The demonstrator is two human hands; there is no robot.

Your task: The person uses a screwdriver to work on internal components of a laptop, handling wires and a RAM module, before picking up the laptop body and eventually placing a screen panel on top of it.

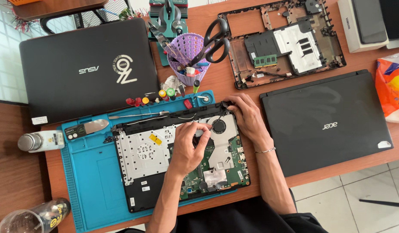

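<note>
A person's two bare forearms reach up from the bottom edge over an opened laptop (pixel 165 168), its back cover off, lying on a blue repair mat (pixel 91 172) on a wooden worktop (pixel 234 84). The left hand (pixel 187 146) rests over the middle of the exposed board, fingers (pixel 199 127) drawn together as if pinching something small just beside the round cooling fan (pixel 218 126); what they pinch cannot be made out. The right hand (pixel 247 115), a thin bracelet at its wrist, lies flat on the laptop's upper right corner, fingers together and curled over the edge. Right of it sits a closed dark laptop (pixel 324 121). Along the mat's far edge lie small coloured screwdriver bits (pixel 150 98) and a metal pry tool (pixel 89 127). Farther off stand a purple holder (pixel 188 54) with black scissors (pixel 214 39), another closed black laptop (pixel 87 69) on the left, and a stripped laptop shell (pixel 285 39).
</note>
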